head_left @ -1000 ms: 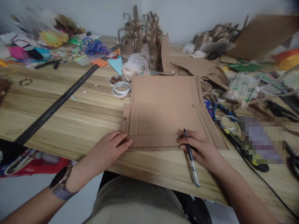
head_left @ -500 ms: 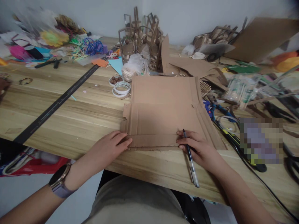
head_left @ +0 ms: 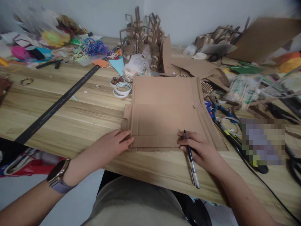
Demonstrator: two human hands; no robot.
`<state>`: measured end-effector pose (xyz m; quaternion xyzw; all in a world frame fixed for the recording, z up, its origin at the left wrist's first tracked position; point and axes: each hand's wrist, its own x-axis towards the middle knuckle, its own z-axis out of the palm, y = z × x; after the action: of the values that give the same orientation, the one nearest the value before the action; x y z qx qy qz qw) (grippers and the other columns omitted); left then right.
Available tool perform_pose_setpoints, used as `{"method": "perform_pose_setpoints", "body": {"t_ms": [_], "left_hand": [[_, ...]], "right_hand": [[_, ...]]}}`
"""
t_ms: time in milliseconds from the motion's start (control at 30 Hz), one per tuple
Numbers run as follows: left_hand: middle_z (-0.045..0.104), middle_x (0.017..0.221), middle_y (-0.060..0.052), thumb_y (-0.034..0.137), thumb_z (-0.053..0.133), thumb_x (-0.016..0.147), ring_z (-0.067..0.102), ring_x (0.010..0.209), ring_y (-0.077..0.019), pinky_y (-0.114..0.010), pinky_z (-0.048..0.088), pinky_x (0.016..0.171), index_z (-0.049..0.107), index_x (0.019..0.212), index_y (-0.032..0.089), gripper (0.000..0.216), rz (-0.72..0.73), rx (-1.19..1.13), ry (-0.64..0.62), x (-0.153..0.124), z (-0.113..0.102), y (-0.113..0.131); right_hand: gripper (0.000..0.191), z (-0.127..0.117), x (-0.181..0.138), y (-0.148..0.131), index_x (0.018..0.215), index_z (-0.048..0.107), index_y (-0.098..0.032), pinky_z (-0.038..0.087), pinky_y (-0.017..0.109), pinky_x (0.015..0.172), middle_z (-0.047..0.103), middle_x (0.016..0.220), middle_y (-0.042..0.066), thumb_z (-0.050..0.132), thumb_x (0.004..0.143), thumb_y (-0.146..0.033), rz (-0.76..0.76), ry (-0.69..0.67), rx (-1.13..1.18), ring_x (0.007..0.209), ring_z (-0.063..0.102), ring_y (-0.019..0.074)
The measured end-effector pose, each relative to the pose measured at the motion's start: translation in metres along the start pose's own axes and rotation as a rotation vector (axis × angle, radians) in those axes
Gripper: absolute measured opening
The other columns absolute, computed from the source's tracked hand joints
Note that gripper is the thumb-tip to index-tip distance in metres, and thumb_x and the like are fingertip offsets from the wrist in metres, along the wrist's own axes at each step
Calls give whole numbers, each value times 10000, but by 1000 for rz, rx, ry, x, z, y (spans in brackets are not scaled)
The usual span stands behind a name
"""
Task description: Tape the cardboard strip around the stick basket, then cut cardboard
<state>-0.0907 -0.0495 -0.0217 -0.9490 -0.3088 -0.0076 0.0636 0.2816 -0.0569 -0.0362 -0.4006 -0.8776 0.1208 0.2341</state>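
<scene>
A large piece of creased brown cardboard (head_left: 162,116) lies on the wooden table in front of me, with a narrow cardboard strip (head_left: 155,141) along its near edge. At the left end of that strip rests my left hand (head_left: 113,144), palm down, fingers stretched out and their tips on the cardboard. My right hand (head_left: 199,150) holds a black pen (head_left: 191,160) between its fingers. The pen's dark end points away from me and its clear end towards me. Fingertips of the right hand also touch the right end of the strip.
Tape rolls (head_left: 122,89) and a dish of brown beads (head_left: 117,81) stand left of the cardboard. Small handled baskets (head_left: 129,50) are at the back. Pliers (head_left: 223,110), a cable (head_left: 270,191) and bagged sticks (head_left: 244,89) crowd the right. A black strip (head_left: 58,103) crosses the left.
My left hand has shifted very slightly at the cardboard's left corner. My right hand and the pen stay practically where they were.
</scene>
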Motion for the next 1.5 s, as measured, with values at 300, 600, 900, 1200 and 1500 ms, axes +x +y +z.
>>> {"method": "perform_pose_setpoints", "body": {"t_ms": [300, 600, 900, 1200, 1500], "left_hand": [[601, 1302, -155, 93, 505, 924, 597, 1110, -245, -377, 488, 919, 591, 1236, 145, 328, -5, -15, -40, 2, 2, -3], [608, 1296, -162, 62, 463, 930, 602, 1112, -250, -392, 501, 919, 607, 1222, 131, 333, 7, -21, -81, 5, -4, -2], [620, 1278, -151, 98, 490, 941, 609, 1093, -245, -385, 516, 902, 616, 1199, 133, 289, -1, -5, -108, 8, -5, 0], [609, 1288, -150, 92, 496, 922, 617, 1063, -244, -384, 522, 878, 619, 1190, 146, 299, -28, -10, -92, 8, -6, 2], [619, 1279, -143, 108, 503, 930, 619, 1057, -238, -371, 519, 872, 613, 1201, 146, 295, -16, 18, -109, 8, -7, 1]], "right_hand": [[134, 2, -2, 3, 980, 666, -254, 543, 399, 897, 677, 1087, 104, 559, 918, -205, 15, 5, 16, 1126, 624, 244], [135, 2, -3, 3, 985, 663, -248, 539, 394, 913, 665, 1114, 107, 559, 921, -190, 14, -4, 7, 1147, 613, 239], [139, 2, -2, 2, 979, 670, -248, 548, 400, 893, 670, 1110, 112, 552, 921, -202, 15, 2, 10, 1123, 625, 244], [160, 2, -3, 3, 986, 680, -261, 543, 399, 901, 671, 1110, 101, 546, 920, -204, 32, 0, 24, 1125, 620, 243], [151, 2, -2, 1, 983, 678, -250, 546, 401, 897, 672, 1110, 108, 550, 920, -200, 11, 10, 9, 1115, 625, 243]]}}
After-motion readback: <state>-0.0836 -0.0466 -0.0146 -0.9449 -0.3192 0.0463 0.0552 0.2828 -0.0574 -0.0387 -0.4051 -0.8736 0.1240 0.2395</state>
